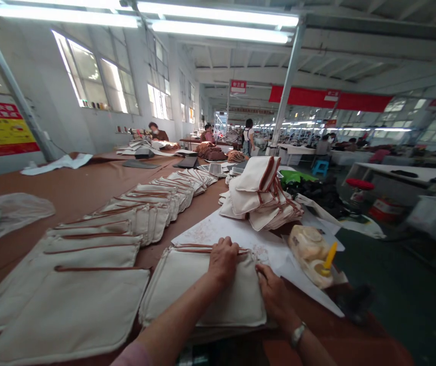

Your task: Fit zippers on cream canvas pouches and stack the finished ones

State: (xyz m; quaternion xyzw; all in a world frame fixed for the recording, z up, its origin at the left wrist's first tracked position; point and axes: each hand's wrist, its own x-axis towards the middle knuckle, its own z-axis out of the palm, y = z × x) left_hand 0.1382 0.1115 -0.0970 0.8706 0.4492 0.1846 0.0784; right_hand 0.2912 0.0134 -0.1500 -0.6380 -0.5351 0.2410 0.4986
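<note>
A stack of cream fabric panels (pixel 187 290) with brown trim along the top edge lies in front of me. My left hand (pixel 223 260) rests on the top panel at its trimmed edge, fingers bent and closed over that edge. At the panel's right side, my right hand (pixel 272 291) grips the edge, its thumb and forefinger close together near the upper corner. A watch is on that wrist. To the left, a long overlapping row of similar panels (pixel 96 300) runs away across the brown table cover (pixel 88 188). The fingertips are partly hidden.
Another pile of cream panels (pixel 256 195) stands on white paper (pixel 206 229) ahead. A plastic container (pixel 309 244) with a yellow-handled tool (pixel 330 256) sits at right. A clear plastic bag (pixel 20 211) lies at left. Other people sit and stand farther back.
</note>
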